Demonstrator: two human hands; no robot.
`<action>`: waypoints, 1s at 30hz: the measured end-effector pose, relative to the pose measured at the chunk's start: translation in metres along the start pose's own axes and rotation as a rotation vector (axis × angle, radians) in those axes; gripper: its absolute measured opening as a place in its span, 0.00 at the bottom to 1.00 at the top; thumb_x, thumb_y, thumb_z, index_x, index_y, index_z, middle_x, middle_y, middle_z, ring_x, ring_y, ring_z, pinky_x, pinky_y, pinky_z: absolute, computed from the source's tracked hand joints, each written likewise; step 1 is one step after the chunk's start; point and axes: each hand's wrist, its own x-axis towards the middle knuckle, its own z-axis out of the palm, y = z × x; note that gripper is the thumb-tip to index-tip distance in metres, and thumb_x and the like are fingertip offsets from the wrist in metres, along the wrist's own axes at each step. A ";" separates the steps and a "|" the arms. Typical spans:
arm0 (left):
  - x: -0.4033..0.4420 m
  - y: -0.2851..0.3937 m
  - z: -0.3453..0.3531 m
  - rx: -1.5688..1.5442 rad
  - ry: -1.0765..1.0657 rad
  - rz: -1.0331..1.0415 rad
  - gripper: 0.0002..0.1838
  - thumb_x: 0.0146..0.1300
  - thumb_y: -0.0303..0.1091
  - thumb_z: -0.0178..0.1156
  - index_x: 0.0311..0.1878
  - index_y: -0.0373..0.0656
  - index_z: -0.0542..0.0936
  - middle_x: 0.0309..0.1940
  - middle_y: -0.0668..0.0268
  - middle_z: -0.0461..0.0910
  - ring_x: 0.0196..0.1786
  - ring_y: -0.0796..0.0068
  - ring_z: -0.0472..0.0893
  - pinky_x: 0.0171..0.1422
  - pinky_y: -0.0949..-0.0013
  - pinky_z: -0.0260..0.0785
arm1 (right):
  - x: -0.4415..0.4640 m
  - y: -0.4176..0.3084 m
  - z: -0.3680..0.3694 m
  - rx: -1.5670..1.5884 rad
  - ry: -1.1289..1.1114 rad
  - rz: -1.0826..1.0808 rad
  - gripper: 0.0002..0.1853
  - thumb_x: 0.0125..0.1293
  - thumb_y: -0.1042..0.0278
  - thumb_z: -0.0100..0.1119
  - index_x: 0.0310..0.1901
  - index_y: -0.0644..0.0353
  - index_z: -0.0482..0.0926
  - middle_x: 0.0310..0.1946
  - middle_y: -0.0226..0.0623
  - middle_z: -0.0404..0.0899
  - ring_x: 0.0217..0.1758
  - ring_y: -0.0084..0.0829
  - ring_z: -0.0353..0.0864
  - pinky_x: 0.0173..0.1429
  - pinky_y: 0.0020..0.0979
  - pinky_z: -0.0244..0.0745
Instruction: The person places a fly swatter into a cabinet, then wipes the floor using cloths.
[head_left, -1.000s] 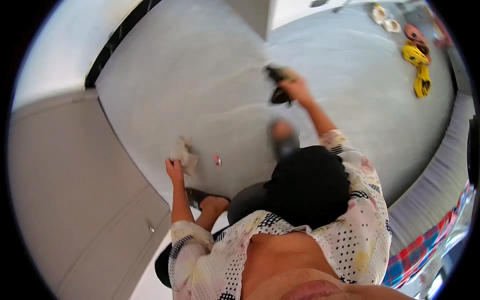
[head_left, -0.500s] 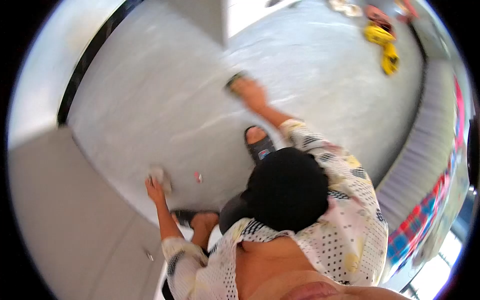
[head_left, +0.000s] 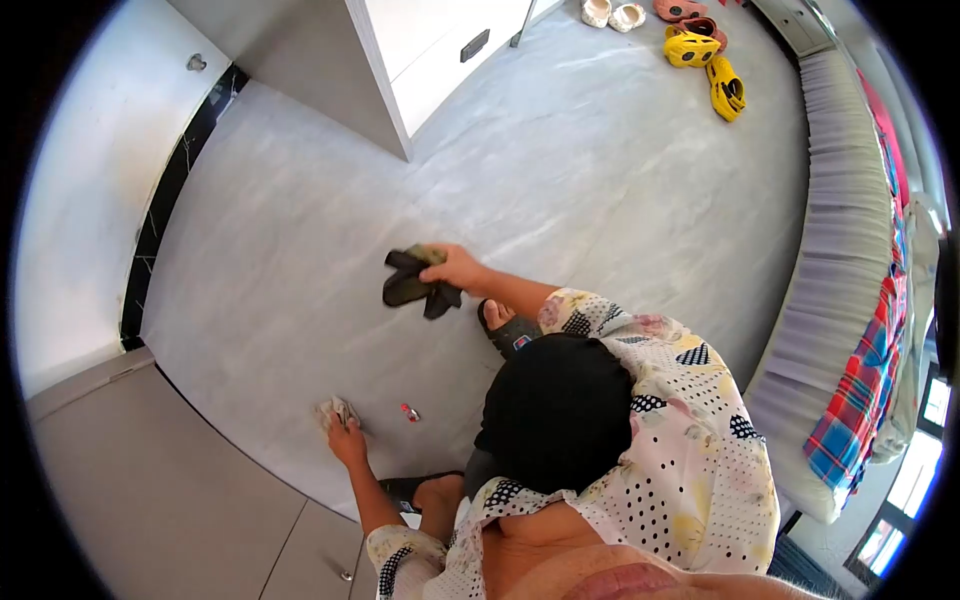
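My right hand [head_left: 457, 268] is closed on a bundle of dark cloth [head_left: 412, 283], black with an olive-green part, above the grey floor. Lower left, my left hand [head_left: 347, 442] has its fingers on a crumpled beige cloth [head_left: 335, 412] at floor level. A small red and white item [head_left: 411, 412] lies on the floor to the right of the beige cloth. Dark slippers are on both feet, one [head_left: 510, 336] just below my right hand. A black round shape [head_left: 556, 412] covers one knee.
A white cabinet [head_left: 440, 50] with a dark handle stands at the top. Yellow clogs [head_left: 727, 90], reddish clogs [head_left: 680, 9] and white shoes [head_left: 627, 17] lie at the upper right. Beige cabinet doors [head_left: 190, 490] fill the lower left. A bed with a pleated skirt [head_left: 825, 220] runs along the right.
My right hand has moved left and down in the view with the dark cloth. The beige cloth is now bunched under my left hand. The view has shifted, showing more of the white cabinet.
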 end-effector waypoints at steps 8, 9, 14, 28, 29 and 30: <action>-0.004 -0.018 0.009 0.033 0.067 0.124 0.28 0.55 0.35 0.60 0.60 0.43 0.70 0.42 0.45 0.75 0.47 0.45 0.74 0.51 0.50 0.65 | -0.016 -0.066 -0.102 -0.364 0.609 -0.314 0.26 0.49 0.72 0.64 0.53 0.60 0.75 0.32 0.28 0.79 0.31 0.20 0.75 0.34 0.26 0.72; -0.001 -0.020 0.009 0.034 0.066 0.141 0.28 0.54 0.35 0.60 0.60 0.43 0.70 0.42 0.45 0.75 0.47 0.45 0.74 0.52 0.50 0.65 | -0.023 -0.079 -0.107 -0.434 0.723 -0.147 0.26 0.49 0.70 0.63 0.54 0.62 0.74 0.30 0.32 0.79 0.30 0.21 0.75 0.34 0.26 0.73; -0.012 -0.011 0.001 -0.082 0.035 0.080 0.26 0.53 0.28 0.60 0.58 0.48 0.74 0.53 0.50 0.73 0.53 0.53 0.73 0.57 0.57 0.66 | 0.010 -0.036 -0.138 -1.499 0.809 -0.282 0.30 0.52 0.64 0.60 0.60 0.45 0.68 0.62 0.40 0.65 0.61 0.46 0.66 0.60 0.44 0.66; -0.025 0.012 0.017 -0.030 0.007 -0.055 0.29 0.56 0.25 0.54 0.63 0.56 0.69 0.44 0.47 0.69 0.47 0.50 0.72 0.54 0.57 0.67 | 0.011 0.006 -0.005 -1.681 -0.246 -0.733 0.23 0.53 0.76 0.52 0.52 0.44 0.73 0.57 0.34 0.69 0.57 0.42 0.70 0.52 0.42 0.72; -0.022 0.011 0.017 -0.039 0.023 -0.080 0.28 0.57 0.25 0.54 0.63 0.56 0.69 0.45 0.46 0.69 0.48 0.49 0.72 0.54 0.57 0.67 | -0.006 0.012 0.013 -1.663 -0.355 -0.791 0.22 0.53 0.77 0.51 0.50 0.45 0.74 0.56 0.35 0.71 0.56 0.42 0.71 0.52 0.40 0.72; -0.020 0.007 0.015 -0.048 0.038 -0.106 0.28 0.57 0.26 0.53 0.63 0.55 0.68 0.47 0.46 0.68 0.49 0.49 0.72 0.55 0.57 0.66 | -0.018 0.021 0.026 -1.622 -0.477 -0.745 0.22 0.51 0.77 0.52 0.49 0.45 0.74 0.55 0.34 0.71 0.55 0.42 0.72 0.52 0.40 0.72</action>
